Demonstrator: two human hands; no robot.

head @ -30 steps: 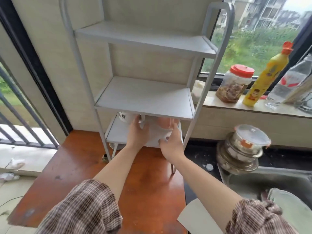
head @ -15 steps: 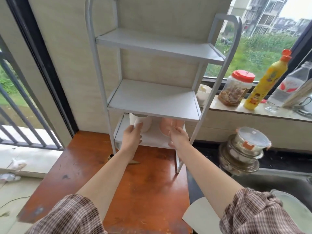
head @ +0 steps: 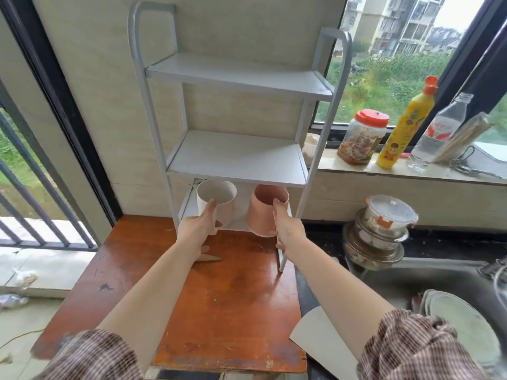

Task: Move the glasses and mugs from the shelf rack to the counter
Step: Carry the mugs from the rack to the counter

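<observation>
Quick read on this one. Both hands are busy: left hand (head: pixel 201 229) is wrapped round the white mug (head: pixel 225 212), thumb up the near wall toward the rim. Right hand (head: pixel 288 229) is doing the same on the pink mug (head: pixel 260 215), fingers curled round its right side.

Both mugs are at the front of the rack's (head: pixel 236 160) bottom shelf, tipped w/ the openings toward the camera. The pink one pokes out past the shelf edge. Can't tell if either bottom is touching the shelf. The counter (head: pixel 225 297) is right below.

Handling, imo: stiff, smooth walls, prob light since both look empty. Can't tell ceramic vs plastic, so treat as chippable, esp w/ the middle shelf close overhead. Handles aren't visible, so a whole-hand wrap round the body is the way to go, which is what's happening.

Count: 2 mugs (1 white, 1 pink), 0 glasses that I can see, 3 shelves. On the window ledge there's 1 jar (head: pixel 362 138), 1 yellow bottle (head: pixel 403 124) and 1 clear bottle (head: pixel 439 130).
</observation>
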